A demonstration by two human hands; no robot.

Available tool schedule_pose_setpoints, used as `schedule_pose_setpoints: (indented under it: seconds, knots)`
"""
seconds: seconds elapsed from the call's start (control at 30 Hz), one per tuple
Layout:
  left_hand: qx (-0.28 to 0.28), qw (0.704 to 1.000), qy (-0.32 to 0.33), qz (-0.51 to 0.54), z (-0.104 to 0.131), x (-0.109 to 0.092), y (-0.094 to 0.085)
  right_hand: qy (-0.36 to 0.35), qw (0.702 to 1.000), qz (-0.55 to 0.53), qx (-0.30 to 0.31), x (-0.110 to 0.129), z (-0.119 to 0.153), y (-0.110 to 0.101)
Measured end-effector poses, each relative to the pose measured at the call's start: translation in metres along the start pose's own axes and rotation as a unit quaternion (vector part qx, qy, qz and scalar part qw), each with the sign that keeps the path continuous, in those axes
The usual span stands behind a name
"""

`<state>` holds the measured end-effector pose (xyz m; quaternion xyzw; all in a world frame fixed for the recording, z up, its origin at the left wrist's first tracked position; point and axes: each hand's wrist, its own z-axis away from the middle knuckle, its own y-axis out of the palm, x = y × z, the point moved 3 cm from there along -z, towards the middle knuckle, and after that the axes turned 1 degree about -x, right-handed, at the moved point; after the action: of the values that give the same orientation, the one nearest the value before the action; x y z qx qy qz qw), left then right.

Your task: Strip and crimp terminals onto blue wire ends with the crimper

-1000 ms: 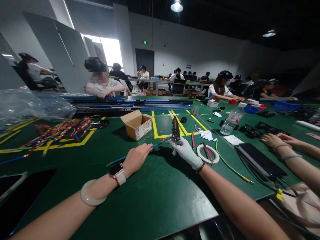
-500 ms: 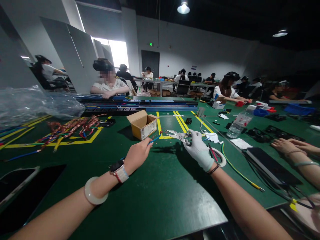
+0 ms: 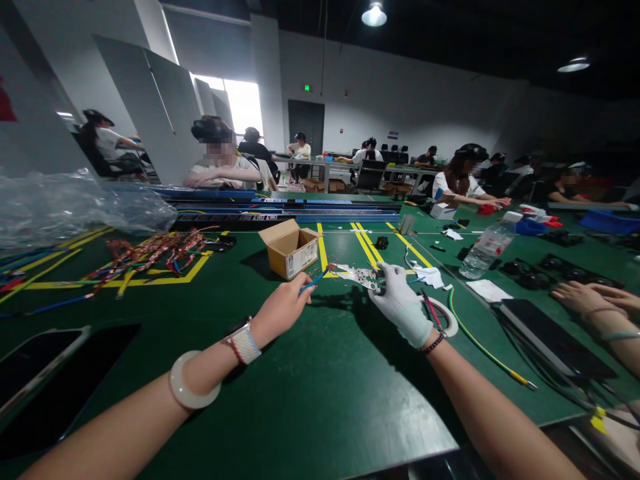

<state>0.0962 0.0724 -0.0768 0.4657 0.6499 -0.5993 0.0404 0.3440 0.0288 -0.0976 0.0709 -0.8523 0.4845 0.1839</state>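
Observation:
My left hand, bare, pinches a blue wire whose far end shows frayed copper strands. In my right hand, which wears a white glove, is a silver wire stripper with its jaws pointing left. The jaw tips reach the copper end of the wire; whether they grip it I cannot tell. Just behind my left hand stands an open cardboard box. Small copper bits lie on the table around the jaws.
Stripped copper wires lie in a heap on the left, near clear plastic wrap. To the right are a water bottle, a roll of tape, a yellow-green cable and a co-worker's hands. A black slab lies nearby.
The wire's copper end and the stripper's jaws have come closer together. My left hand has moved slightly right. The view has shifted a little.

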Motion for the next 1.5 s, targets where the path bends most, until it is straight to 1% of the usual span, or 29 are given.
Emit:
schedule_pose_setpoints:
  seconds: [0.13,0.23,0.33,0.47,0.6,0.7,0.8,0.87,0.93,0.97,1.0,1.07,1.13,1.23,1.33,1.5]
  knots:
    - [0.013,1.000,-0.013,-0.010,0.001,-0.001,0.002,-0.011,1.000,-0.017,0.002,0.001,0.002,0.002]
    - [0.004,1.000,0.010,-0.022,0.001,-0.001,0.005,-0.017,1.000,-0.007,0.007,0.006,0.004,0.002]
    - [-0.008,0.999,0.031,-0.009,0.001,-0.003,0.006,-0.011,0.999,0.039,0.019,0.011,0.005,-0.001]
    - [0.009,1.000,-0.002,0.018,-0.001,-0.001,0.005,0.002,0.991,0.125,0.043,0.018,0.006,-0.009]
    - [0.004,0.999,-0.023,0.044,-0.001,0.000,0.002,-0.013,0.986,0.154,0.070,0.025,0.008,-0.016]
    - [-0.005,0.999,-0.016,0.045,-0.001,0.000,0.001,-0.023,0.986,0.135,0.093,0.029,0.009,-0.022]
    - [-0.029,0.999,0.013,0.036,0.000,-0.003,0.000,-0.022,0.987,0.087,0.132,0.031,0.009,-0.025]
    - [-0.047,0.998,0.031,0.028,0.001,-0.004,0.000,-0.025,0.984,0.032,0.171,0.031,0.011,-0.023]
    - [-0.059,0.997,0.042,0.021,0.002,-0.003,0.002,-0.011,0.971,-0.049,0.235,0.031,0.015,-0.018]
    - [-0.062,0.997,0.047,0.019,0.002,-0.002,0.003,0.006,0.955,-0.099,0.280,0.031,0.018,-0.014]
    - [-0.063,0.997,0.050,0.016,0.003,-0.001,0.004,0.027,0.932,-0.151,0.329,0.032,0.021,-0.011]
    - [-0.066,0.996,0.058,0.007,0.003,0.001,0.006,0.066,0.872,-0.250,0.415,0.034,0.029,-0.006]
    - [-0.073,0.995,0.068,-0.007,0.004,0.003,0.008,0.079,0.817,-0.331,0.466,0.039,0.034,-0.006]
    - [-0.088,0.992,0.088,-0.018,0.005,0.005,0.010,0.089,0.749,-0.413,0.510,0.043,0.038,-0.010]
    - [-0.105,0.989,0.106,-0.012,0.007,0.005,0.013,0.117,0.679,-0.473,0.550,0.045,0.041,-0.010]
    - [-0.113,0.987,0.115,-0.009,0.008,0.008,0.017,0.148,0.566,-0.574,0.573,0.049,0.049,0.002]
